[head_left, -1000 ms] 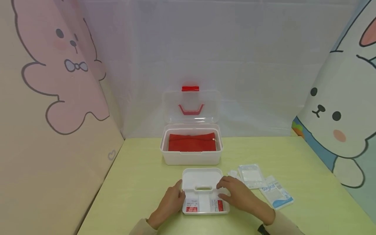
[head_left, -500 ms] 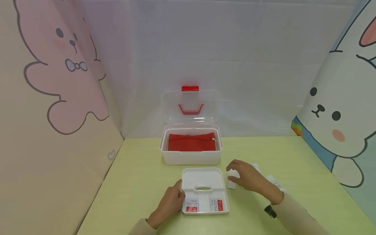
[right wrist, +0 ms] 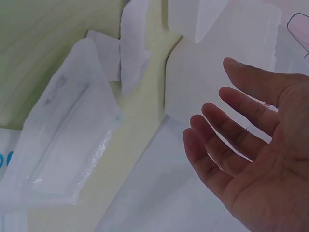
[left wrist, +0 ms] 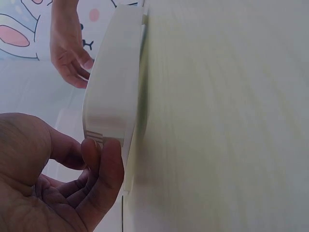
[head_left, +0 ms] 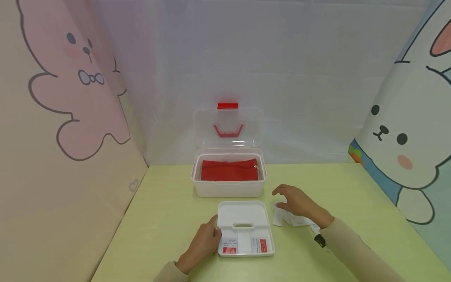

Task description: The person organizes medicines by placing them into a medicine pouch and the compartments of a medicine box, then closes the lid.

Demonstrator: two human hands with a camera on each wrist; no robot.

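Observation:
A shallow white compartment tray (head_left: 225, 211) lies near the table's front. My left hand (head_left: 204, 239) is at its left side; in the left wrist view the thumb and curled fingers hold the tray's corner. Inside the tray are two small packets with red print, a left one (head_left: 230, 250) and a right one (head_left: 260, 245). To the tray's right, my right hand (head_left: 297, 200) hovers with spread, relaxed fingers and holds nothing. Under and beside it lie white strips (right wrist: 133, 48) and a clear-wrapped white pad (right wrist: 72, 125). My arm hides most of a blue-lettered packet (right wrist: 7, 150).
Behind the tray stands a white box (head_left: 229, 189) with its clear lid (head_left: 204, 129) raised and a red pouch (head_left: 229, 171) inside. A white curtain (head_left: 299, 78) closes off the back; printed panels with cartoon animals flank the table (head_left: 169, 180).
My right hand has moved from the tray to the right and back. Half a second ago its fingers were around a white piece; now they are apart above the strips. My left hand stays put.

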